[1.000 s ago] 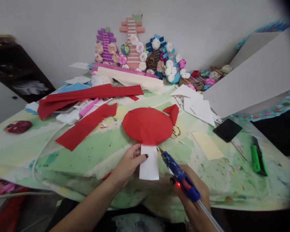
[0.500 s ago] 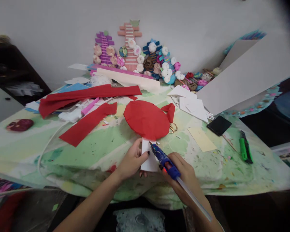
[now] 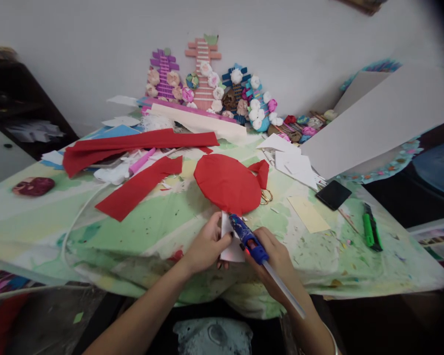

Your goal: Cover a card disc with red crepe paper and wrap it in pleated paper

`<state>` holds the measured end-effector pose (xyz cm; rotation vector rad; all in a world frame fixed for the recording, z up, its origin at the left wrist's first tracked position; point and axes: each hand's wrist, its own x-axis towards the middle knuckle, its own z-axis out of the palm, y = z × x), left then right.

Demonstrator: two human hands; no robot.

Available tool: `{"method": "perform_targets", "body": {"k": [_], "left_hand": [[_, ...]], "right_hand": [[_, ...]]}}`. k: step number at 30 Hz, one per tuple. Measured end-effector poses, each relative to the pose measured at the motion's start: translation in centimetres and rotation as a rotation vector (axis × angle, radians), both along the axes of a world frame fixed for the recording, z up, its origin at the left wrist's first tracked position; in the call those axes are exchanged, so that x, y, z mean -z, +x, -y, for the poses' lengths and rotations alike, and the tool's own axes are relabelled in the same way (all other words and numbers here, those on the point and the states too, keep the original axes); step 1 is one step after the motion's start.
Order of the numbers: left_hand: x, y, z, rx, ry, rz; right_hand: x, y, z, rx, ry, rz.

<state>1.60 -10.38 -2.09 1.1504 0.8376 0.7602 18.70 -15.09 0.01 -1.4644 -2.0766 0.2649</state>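
Note:
My left hand (image 3: 209,242) is closed on a white card strip (image 3: 232,252), thumb on top and fingertips beneath it. The strip extends from the lower edge of a red-covered oval piece (image 3: 227,181) lying on the table. My right hand (image 3: 272,259) grips a blue hot glue gun (image 3: 245,235) with a clear glue stick (image 3: 284,290) jutting from its back. The gun's nozzle is at the upper end of the strip, close to the red edge; whether it touches cannot be made out. Gold-handled scissors (image 3: 267,197) lie partly hidden beside the red piece.
Red strips (image 3: 138,190) lie at the left with a white cable (image 3: 72,227) near them. To the right are yellow paper (image 3: 308,214), a black phone-like slab (image 3: 333,195) and a green cutter (image 3: 372,228). Decorated crafts (image 3: 203,79) lean on the wall; a large white board (image 3: 385,121) stands at right.
The glue gun's nozzle has shifted up along the strip toward the red edge. The white strip looks more tilted in my left hand. The whole view has moved slightly.

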Motion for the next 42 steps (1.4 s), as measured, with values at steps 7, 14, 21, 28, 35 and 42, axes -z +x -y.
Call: {"method": "perform_targets", "body": {"k": [7,14,21,28,35,42], "left_hand": [[-0.2,0.1,0.0,-0.017,-0.008,0.002],[0.0,0.0,-0.2,0.005,0.003,0.022],[0.3,-0.1,-0.4,0.031,0.01,0.046],[0.1,-0.2,-0.3,0.023,0.001,0.047],[0.0,-0.1,-0.4,0.02,0.001,0.064],[0.1,-0.2,-0.3,0.013,-0.003,0.085]], "right_hand": [[0.1,-0.1,-0.1,-0.024,0.03,-0.003],[0.2,0.1,-0.1,-0.001,-0.003,0.025],[0.3,0.2,-0.1,-0.002,0.022,0.014],[0.3,0.4,0.2,0.034,0.013,0.042],[0.0,0.5,0.5,0.086,-0.055,0.034],[0.1,1.0,0.7,0.078,-0.065,0.0]]}}
